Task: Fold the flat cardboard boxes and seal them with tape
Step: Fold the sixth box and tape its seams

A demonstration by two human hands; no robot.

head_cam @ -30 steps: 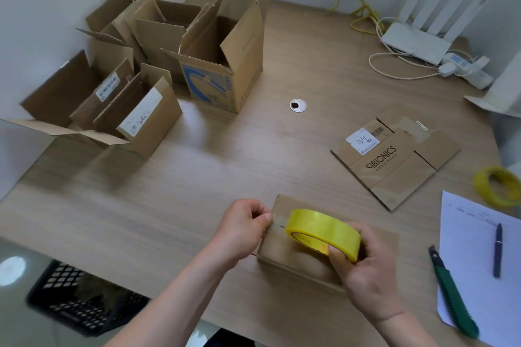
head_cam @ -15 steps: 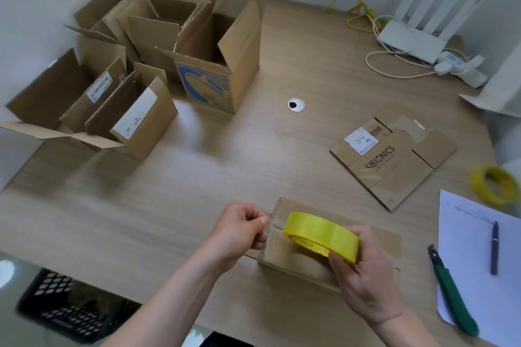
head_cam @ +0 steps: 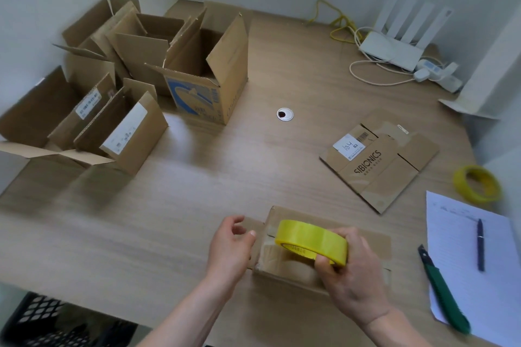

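Left hand (head_cam: 229, 245) had let go of the tape end, fingers loosely curled, holding nothing. Right hand (head_cam: 348, 267) gripped the yellow tape roll (head_cam: 310, 241) over the small brown cardboard box (head_cam: 284, 265), near centre. Tape start likely stuck; next, pull across the seam.

Wooden table (head_cam: 197, 205) with a round cable grommet (head_cam: 285, 114) set near centre. Open cardboard boxes (head_cam: 135, 84) are grouped at far left. One small box (head_cam: 324, 251) is placed at the near edge; a flattened box (head_cam: 379, 162) lies right of centre. Spare tape roll (head_cam: 477, 184), lined paper (head_cam: 465, 259), green knife (head_cam: 442, 293) at right; router (head_cam: 394, 48) at far right.
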